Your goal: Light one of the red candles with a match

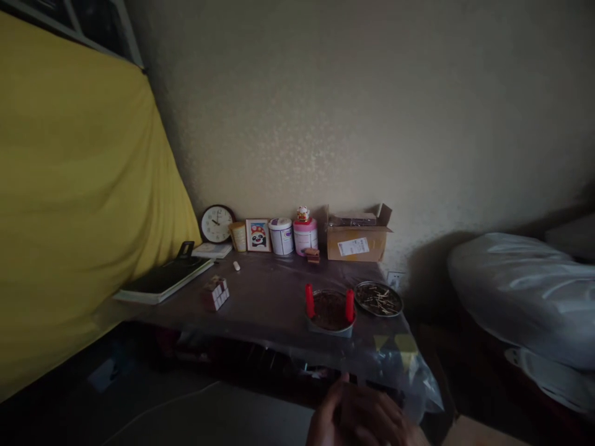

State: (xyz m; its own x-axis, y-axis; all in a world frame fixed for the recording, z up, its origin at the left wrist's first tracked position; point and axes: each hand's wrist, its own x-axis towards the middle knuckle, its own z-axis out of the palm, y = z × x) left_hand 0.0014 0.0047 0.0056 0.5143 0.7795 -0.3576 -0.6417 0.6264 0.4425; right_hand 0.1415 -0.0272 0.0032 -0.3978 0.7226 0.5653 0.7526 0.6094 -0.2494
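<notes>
Low in the head view, in front of the table edge, my left hand [324, 414] and my right hand [383, 418] are close together. Their fingers curl inward around something dark that I cannot make out in the dim light. Beyond them on the table, a round tin [329, 327] filled with dark brown grains holds two upright red candles, one at the left [309, 301] and one at the right [349, 305]. I see no flame on either candle. Beside the tin lies a round metal plate [400, 303] full of matchsticks [381, 300].
A puzzle cube [218, 294] and a notebook [162, 285] lie at the left. Along the wall stand a clock [217, 223], a framed panda picture [258, 236], two canisters [281, 238] and a cardboard box [353, 243]. Clear plastic sheeting [418, 378] hangs over the front edge.
</notes>
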